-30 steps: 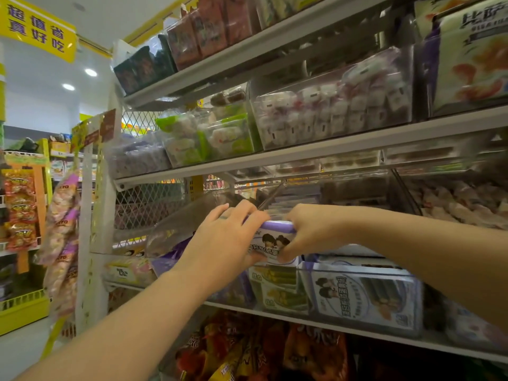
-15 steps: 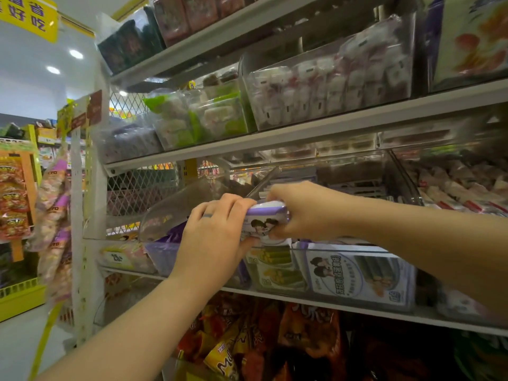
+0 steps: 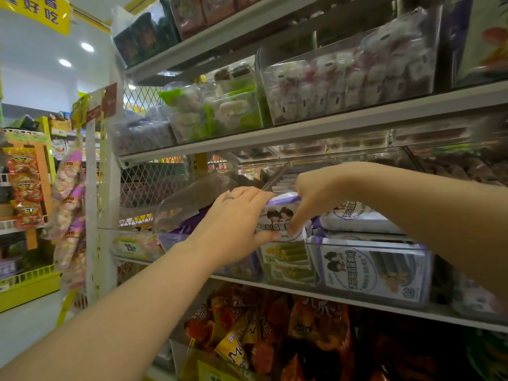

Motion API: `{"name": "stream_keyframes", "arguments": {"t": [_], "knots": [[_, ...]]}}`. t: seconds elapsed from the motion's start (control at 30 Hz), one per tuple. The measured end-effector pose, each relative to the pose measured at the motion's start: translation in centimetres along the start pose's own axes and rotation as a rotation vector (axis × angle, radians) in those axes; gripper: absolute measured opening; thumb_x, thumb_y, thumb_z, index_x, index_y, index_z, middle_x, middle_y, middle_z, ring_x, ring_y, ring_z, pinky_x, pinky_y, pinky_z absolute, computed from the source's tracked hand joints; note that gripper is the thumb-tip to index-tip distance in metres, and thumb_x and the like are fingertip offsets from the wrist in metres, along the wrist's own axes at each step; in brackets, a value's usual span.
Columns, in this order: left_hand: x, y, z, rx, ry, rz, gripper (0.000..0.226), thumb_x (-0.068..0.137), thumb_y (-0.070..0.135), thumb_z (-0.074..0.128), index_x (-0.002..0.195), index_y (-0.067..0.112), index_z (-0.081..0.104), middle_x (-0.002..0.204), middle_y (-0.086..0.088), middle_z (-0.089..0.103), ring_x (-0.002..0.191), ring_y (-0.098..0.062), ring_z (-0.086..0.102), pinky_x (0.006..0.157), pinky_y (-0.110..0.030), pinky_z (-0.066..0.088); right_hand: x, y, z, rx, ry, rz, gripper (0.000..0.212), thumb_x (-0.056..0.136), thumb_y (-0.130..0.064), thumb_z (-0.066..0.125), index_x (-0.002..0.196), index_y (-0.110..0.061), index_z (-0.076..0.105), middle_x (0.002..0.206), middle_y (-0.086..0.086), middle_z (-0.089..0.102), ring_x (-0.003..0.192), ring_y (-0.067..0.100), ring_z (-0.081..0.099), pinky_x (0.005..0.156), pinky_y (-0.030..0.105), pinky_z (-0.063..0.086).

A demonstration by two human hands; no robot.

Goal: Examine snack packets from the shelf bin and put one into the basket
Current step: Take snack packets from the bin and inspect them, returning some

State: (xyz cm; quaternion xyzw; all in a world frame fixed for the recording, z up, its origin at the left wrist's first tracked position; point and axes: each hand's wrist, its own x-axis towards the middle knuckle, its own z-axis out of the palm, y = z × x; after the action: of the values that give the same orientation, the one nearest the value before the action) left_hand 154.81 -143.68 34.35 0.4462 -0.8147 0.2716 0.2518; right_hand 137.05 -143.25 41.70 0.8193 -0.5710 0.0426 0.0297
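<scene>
Two hands are gripping one snack packet (image 3: pixel 278 215) at centre frame.
Left hand (image 3: pixel 236 224) is curling round its left edge, right hand (image 3: pixel 316 196) is pinching its right side, just above the clear shelf bin (image 3: pixel 365 244).

A single head-worn wide-angle camera looks forward and slightly upward, close to the store shelf (image 3: pixel 324 125) at arm's reach.

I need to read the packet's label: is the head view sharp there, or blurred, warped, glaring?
Head view: the packet is soft, its print unreadable; shelf edges bow from the wide lens; ceiling lamps blow out top left; bags below are dim.
</scene>
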Motion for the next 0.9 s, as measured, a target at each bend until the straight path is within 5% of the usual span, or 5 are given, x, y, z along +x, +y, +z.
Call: {"name": "stream_keyframes", "arguments": {"t": [0.17, 0.47, 0.63, 0.73, 0.9], "knots": [[-0.7, -0.2, -0.1, -0.088, -0.032, -0.034, 0.061, 0.093, 0.054, 0.049, 0.146, 0.032, 0.030, 0.140, 0.011, 0.045, 0.133, -0.013, 0.037, 0.112, -0.040, 0.029, 0.6, -0.7, -0.3, 0.078, -0.143, 0.058, 0.037, 0.071, -0.051, 0.077, 0.079, -0.027, 0.049, 0.089, -0.002, 0.054, 0.079, 0.013, 0.060, 0.058, 0.020, 0.046], [-1.9, 0.5, -0.3, -0.195, -0.041, -0.076, 0.062, 0.092, 0.062, 0.010, 0.150, 0.042, 0.018, 0.154, 0.019, 0.029, 0.145, -0.002, 0.003, 0.122, -0.041, 0.004, -0.9, -0.7, 1.3, 0.119, -0.052, -0.010, 0.039, 0.075, -0.054, 0.071, 0.083, -0.017, 0.063, 0.077, 0.000, 0.062, 0.071, 0.015, 0.057, 0.070, 0.031, 0.048], [-2.3, 0.9, -0.4, -0.251, 0.047, -0.048, 0.061, 0.093, 0.056, 0.009, 0.147, 0.038, 0.030, 0.146, 0.018, 0.040, 0.144, -0.005, 0.013, 0.121, -0.042, 0.012, -1.2, -0.2, 2.3, 0.127, 0.036, -0.026, 0.024, 0.075, -0.035, 0.078, 0.080, -0.013, 0.069, 0.070, -0.001, 0.069, 0.063, 0.012, 0.065, 0.054, 0.020, 0.048], [-2.3, 0.9, -0.2, -0.252, 0.151, -0.028, 0.050, 0.102, 0.047, 0.017, 0.144, 0.032, 0.040, 0.140, 0.012, 0.048, 0.141, -0.012, 0.025, 0.118, -0.043, 0.020, -2.0, 0.6, 2.6, 0.119, 0.116, -0.083, 0.023, 0.078, -0.027, 0.073, 0.098, -0.016, 0.074, 0.092, 0.004, 0.073, 0.080, 0.015, 0.069, 0.068, 0.025, 0.055], [-2.0, 0.8, 0.4, -0.231, 0.280, 0.028, 0.048, 0.100, 0.038, 0.028, 0.134, 0.018, 0.054, 0.128, -0.001, 0.059, 0.128, -0.024, 0.041, 0.110, -0.044, 0.032, -2.9, 2.0, 2.4, 0.175, 0.204, -0.156, 0.032, 0.085, -0.014, 0.063, 0.107, -0.034, 0.074, 0.093, -0.008, 0.074, 0.077, 0.007, 0.069, 0.072, 0.023, 0.058]]}}
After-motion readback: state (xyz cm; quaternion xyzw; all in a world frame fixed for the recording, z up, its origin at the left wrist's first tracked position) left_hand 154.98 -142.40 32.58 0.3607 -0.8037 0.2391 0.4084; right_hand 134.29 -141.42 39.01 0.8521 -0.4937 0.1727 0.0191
